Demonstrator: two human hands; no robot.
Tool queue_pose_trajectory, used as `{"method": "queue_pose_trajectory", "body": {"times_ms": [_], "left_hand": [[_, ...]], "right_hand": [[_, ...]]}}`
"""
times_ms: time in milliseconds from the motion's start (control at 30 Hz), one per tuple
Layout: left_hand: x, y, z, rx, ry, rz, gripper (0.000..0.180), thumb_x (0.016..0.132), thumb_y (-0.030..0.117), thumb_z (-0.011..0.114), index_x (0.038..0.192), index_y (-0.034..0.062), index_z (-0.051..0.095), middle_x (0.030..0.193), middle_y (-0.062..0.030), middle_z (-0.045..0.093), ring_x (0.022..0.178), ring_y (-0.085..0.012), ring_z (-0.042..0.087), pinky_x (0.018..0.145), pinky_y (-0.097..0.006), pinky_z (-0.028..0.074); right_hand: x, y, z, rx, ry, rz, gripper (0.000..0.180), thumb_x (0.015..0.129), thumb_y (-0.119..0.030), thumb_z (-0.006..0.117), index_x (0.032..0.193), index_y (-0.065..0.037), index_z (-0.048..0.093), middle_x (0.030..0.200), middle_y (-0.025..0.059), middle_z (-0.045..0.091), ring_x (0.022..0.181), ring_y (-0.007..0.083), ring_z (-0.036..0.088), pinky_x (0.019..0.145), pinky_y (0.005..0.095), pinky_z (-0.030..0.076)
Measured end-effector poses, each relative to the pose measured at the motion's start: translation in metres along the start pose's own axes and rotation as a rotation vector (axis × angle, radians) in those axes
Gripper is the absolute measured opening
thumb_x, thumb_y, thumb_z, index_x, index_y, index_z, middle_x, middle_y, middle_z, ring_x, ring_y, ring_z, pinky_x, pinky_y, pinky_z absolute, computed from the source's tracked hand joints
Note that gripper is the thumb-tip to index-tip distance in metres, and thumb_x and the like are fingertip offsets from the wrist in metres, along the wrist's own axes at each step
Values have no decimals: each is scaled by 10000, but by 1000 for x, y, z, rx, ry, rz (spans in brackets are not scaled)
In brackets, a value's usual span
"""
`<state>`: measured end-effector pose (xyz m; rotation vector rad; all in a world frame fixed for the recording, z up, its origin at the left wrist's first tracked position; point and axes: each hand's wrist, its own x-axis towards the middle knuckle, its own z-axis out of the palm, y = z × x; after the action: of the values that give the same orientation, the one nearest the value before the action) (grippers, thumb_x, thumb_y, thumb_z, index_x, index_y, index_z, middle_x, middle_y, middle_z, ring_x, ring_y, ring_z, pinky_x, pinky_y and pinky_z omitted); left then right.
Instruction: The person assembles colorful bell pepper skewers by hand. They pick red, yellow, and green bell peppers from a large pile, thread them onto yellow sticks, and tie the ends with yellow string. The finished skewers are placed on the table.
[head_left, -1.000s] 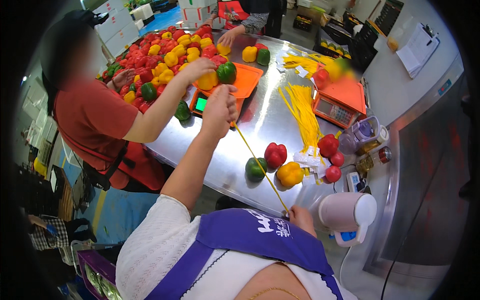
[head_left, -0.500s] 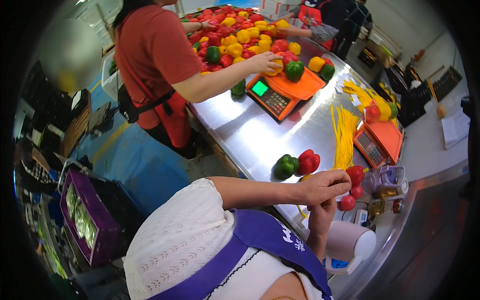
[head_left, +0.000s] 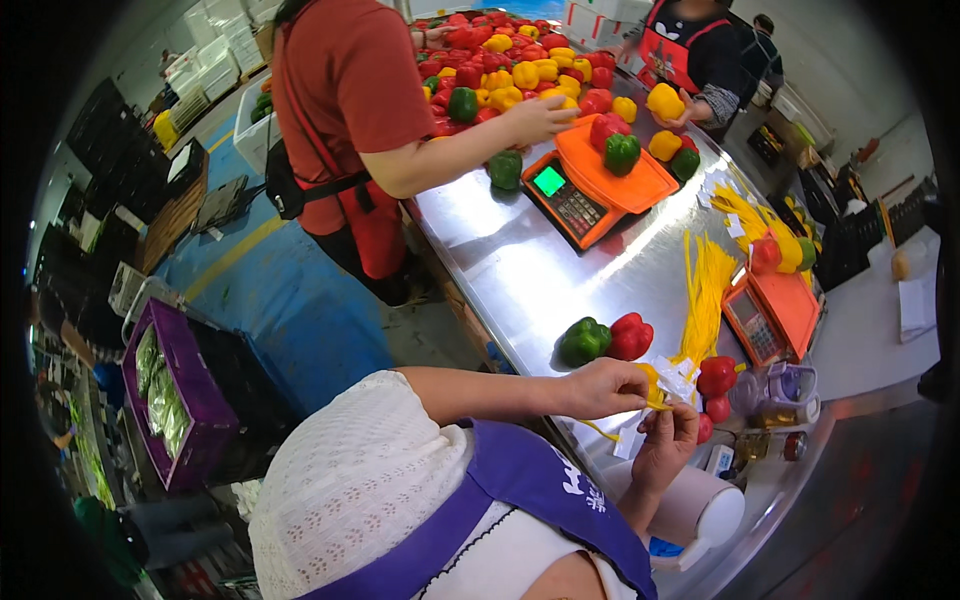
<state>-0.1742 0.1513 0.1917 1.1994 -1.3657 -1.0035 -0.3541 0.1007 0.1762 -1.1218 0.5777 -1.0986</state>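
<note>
left hand (head_left: 600,388) pinched on thin yellow plastic tie strip (head_left: 652,388) over steel table (head_left: 520,280) edge; right hand (head_left: 665,440) fingers closed on same strip. green bell pepper (head_left: 583,341) & red bell pepper (head_left: 630,336) just beyond. orange scale tray (head_left: 640,185) w/ red + green peppers.

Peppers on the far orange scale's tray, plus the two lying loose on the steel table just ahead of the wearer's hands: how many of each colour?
Red: 2, the tray red pepper and the near red pepper
Green: 2, the tray green pepper and the near green pepper
Total: 4
</note>
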Motion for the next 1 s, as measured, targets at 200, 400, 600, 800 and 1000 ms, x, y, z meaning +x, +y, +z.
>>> {"method": "queue_pose_trajectory", "body": {"times_ms": [200, 400, 600, 800, 1000], "left_hand": [[12, 3, 14, 32, -148, -38, 265, 843, 206, 718, 1017, 30, 623, 855, -63, 608, 720, -138, 581, 646, -281, 478], [25, -13, 30, -208, -252, -83, 129, 881, 142, 666, 916, 32, 608, 771, 2, 579, 704, -57, 522, 635, -227, 449], [23, -7, 35, -528, -139, -176, 85, 890, 125, 609, 901, 62, 554, 767, 11, 541, 676, -54, 505, 585, -213, 423], [19, -16, 29, -607, -136, -117, 163, 880, 122, 644, 955, 61, 512, 802, 8, 535, 693, -64, 513, 602, -228, 437], [10, -8, 10, -360, -124, -62, 177, 875, 156, 666, 946, 42, 551, 827, 6, 550, 802, -64, 515, 719, -239, 434]], "right_hand": [[-8, -4, -13, -147, 110, 10, 151, 892, 26, 584, 1012, -43, 525, 894, 46, 564, 683, 102, 541, 608, 238, 463], [-16, -4, -16, -120, 169, 75, 145, 891, 6, 607, 994, -46, 519, 844, 28, 534, 668, 92, 525, 570, 229, 440], [-21, 2, -14, -257, 189, 41, 120, 896, -1, 604, 987, -36, 535, 848, 29, 556, 663, 88, 524, 571, 216, 432], [-3, 4, -8, -274, 12, -9, 75, 931, -32, 558, 988, -41, 510, 869, 36, 553, 702, 100, 529, 635, 218, 433], [18, 1, -3, 32, -110, 9, 44, 998, -98, 466, 1037, -82, 479, 972, 46, 549, 903, 132, 536, 855, 282, 436]]}}
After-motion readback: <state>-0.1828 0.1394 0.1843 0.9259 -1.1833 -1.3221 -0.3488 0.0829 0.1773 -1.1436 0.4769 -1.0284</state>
